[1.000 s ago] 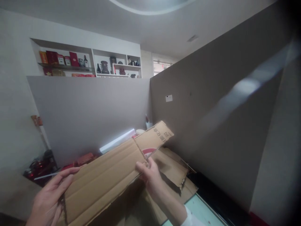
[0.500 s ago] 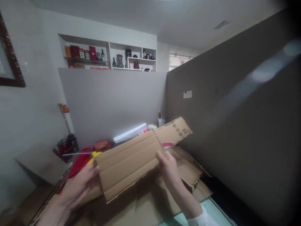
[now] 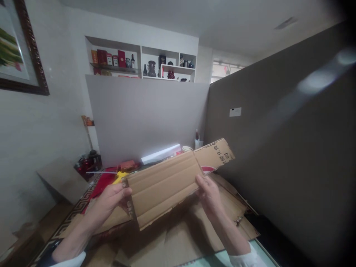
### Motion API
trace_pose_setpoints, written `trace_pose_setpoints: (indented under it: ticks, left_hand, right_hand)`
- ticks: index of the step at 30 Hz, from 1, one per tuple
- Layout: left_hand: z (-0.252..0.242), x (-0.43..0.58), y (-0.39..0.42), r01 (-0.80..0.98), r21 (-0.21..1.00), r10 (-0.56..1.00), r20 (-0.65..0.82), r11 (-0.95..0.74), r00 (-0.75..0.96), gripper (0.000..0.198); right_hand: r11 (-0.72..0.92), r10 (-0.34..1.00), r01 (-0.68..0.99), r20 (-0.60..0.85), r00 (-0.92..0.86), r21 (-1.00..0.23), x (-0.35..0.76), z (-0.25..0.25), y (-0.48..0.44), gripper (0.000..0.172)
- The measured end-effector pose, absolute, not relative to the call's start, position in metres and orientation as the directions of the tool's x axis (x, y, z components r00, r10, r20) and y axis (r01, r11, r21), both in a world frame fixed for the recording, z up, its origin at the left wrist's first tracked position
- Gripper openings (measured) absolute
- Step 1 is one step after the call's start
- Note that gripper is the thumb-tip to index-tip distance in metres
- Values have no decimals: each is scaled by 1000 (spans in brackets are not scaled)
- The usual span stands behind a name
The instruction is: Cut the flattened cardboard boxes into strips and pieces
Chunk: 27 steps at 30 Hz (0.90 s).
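Note:
Held up between my hands is a brown cardboard piece (image 3: 164,187), tilted so its right end sits higher, with fold lines along its length. Behind its right end sticks out a printed cardboard flap (image 3: 215,155) with black characters and part of a red mark. My left hand (image 3: 118,194) grips the left edge, thumb in front. On the lower right edge, my right hand (image 3: 207,187) pinches the piece with the thumb in front and fingers hidden behind. Beneath lie larger cardboard sheets (image 3: 178,241) on the table.
Past the cardboard are a red cloth (image 3: 104,184), a yellow object (image 3: 120,177) and a white strip (image 3: 161,153). A grey partition (image 3: 147,111) closes off the back, a dark one (image 3: 278,129) the right. A patterned table edge (image 3: 83,200) runs along the left.
The view has swung left. My left thumb now lies over the cardboard's left edge, where a dark printed side shows. My right hand keeps its hold.

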<state>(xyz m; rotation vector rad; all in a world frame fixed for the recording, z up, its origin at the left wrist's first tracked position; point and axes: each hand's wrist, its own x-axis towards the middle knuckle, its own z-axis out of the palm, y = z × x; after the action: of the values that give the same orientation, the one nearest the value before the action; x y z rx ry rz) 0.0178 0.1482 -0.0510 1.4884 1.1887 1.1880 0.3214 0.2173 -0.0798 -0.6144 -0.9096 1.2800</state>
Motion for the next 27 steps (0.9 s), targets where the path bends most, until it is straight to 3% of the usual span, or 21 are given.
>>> trace_pose_setpoints:
  ticks: [4,16,23,27]
  left_hand:
    - [-41,26,139,204,965,986,158,-166,56,37]
    - [-31,29,127,246,961,991,115,-129,71,37]
    - [-30,27,131,239,935,963,235,-261,133,25]
    - [-28,28,131,259,895,931,338,-363,136,31]
  right_hand:
    - [202,977,-527,208,48,-826,322,-77,216,41]
    - [197,980,-535,186,74,-822,323,-78,218,44]
    - [207,978,-538,191,86,-817,323,-78,218,45]
    - [230,973,-536,208,103,-812,322,-80,218,39]
